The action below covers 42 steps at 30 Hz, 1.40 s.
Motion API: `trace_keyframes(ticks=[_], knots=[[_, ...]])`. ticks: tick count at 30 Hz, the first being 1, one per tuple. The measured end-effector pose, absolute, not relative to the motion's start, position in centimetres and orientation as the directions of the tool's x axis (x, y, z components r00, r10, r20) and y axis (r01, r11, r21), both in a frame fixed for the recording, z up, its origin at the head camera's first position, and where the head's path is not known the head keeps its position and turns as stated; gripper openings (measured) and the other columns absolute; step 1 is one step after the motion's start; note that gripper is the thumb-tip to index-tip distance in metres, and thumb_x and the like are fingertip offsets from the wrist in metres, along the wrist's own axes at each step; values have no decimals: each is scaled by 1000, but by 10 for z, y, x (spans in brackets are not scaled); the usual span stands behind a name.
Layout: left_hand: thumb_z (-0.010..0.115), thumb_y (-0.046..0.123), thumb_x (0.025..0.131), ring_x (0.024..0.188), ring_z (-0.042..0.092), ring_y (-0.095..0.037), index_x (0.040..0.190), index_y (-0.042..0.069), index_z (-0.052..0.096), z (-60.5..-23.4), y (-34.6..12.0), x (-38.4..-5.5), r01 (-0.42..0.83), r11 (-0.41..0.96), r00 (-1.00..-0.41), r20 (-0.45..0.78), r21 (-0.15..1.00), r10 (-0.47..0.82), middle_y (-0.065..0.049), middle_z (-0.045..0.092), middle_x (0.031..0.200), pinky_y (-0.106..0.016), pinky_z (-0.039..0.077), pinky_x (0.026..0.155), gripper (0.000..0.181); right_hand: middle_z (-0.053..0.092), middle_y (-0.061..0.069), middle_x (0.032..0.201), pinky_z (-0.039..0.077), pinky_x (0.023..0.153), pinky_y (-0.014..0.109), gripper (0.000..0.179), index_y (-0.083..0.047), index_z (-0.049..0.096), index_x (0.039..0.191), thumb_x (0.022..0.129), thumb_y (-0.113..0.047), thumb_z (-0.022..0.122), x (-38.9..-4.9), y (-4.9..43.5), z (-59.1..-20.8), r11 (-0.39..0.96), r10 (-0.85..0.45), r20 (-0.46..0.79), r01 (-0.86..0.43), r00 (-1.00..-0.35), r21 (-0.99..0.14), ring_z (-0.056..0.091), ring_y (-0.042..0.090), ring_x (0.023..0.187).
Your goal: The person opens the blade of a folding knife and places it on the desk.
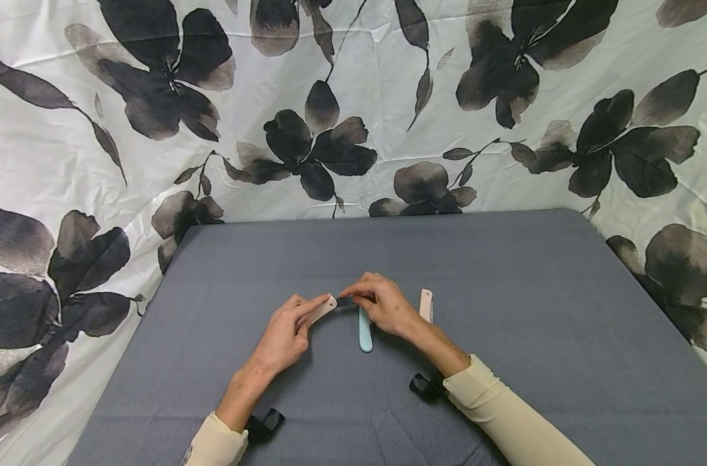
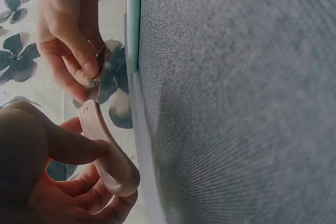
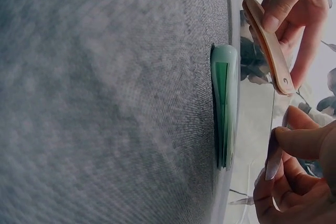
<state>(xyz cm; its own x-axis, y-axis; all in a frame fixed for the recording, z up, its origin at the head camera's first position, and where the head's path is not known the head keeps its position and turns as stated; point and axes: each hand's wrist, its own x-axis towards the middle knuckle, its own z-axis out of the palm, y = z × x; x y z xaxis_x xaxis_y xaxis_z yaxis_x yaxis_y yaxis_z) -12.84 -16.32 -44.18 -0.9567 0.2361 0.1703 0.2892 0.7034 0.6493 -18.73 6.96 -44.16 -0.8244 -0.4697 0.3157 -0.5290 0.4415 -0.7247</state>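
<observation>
My left hand (image 1: pixel 283 330) grips the pale pink handle (image 2: pixel 105 145) of a folding razor, its thumb lying along the side. From the handle's end extends a narrow metal blade (image 3: pixel 272 153), swung out. My right hand (image 1: pixel 387 305) pinches that blade between thumb and fingers. Both hands are raised a little above the table in the wrist views. A mint green folding razor (image 1: pixel 365 331) lies on the cloth just below my right hand, its slot visible in the right wrist view. Another pale pink handle (image 1: pixel 426 304) lies beyond my right wrist, partly hidden.
Grey cloth covers the table (image 1: pixel 493 272). Behind it and at the sides hangs a white curtain (image 1: pixel 382 97) with dark flowers. Black camera mounts (image 1: pixel 265 426) show at both wrists, below cream sleeves.
</observation>
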Motion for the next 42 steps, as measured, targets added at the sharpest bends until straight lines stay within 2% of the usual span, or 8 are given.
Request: trace_keyframes(ticks=[5,18,28,35,42], knots=[[56,-15,95,82,53,-11,143,23,65,-442,-163,-128,305,717,-952,185,627,243,-5,61,101,-32,50,76,62,68,2,91,48,74,31,25,-14,82,110,95,2,70,-187,69,-443,449,-477,333,-551,-813,-703,54,13,82],[54,-15,96,81,51,-11,141,20,67,-442,-163,-124,326,757,-945,194,567,263,-5,58,99,-34,52,77,59,65,1,92,45,76,28,27,-18,83,110,96,1,70,-185,68,-445,486,-484,333,-565,-809,-667,52,12,84],[56,-13,97,86,56,-14,139,19,69,-446,-164,-124,371,779,-928,234,505,290,-5,60,100,-39,56,83,54,63,0,91,46,78,29,26,-18,83,110,97,-1,69,-184,68,-444,517,-515,309,-577,-800,-632,53,13,87],[57,-13,97,83,54,-13,137,18,71,-448,-164,-124,389,787,-919,255,478,299,-4,58,96,-39,56,81,52,62,0,90,43,78,29,27,-19,82,111,97,-1,68,-182,68,-442,528,-539,296,-590,-788,-611,51,13,86],[56,-13,98,78,48,-10,136,19,72,-448,-164,-123,391,793,-919,238,467,313,-3,54,90,-34,52,76,52,62,0,91,42,78,29,26,-18,82,111,98,-1,67,-181,67,-441,533,-560,279,-597,-780,-599,49,13,86]])
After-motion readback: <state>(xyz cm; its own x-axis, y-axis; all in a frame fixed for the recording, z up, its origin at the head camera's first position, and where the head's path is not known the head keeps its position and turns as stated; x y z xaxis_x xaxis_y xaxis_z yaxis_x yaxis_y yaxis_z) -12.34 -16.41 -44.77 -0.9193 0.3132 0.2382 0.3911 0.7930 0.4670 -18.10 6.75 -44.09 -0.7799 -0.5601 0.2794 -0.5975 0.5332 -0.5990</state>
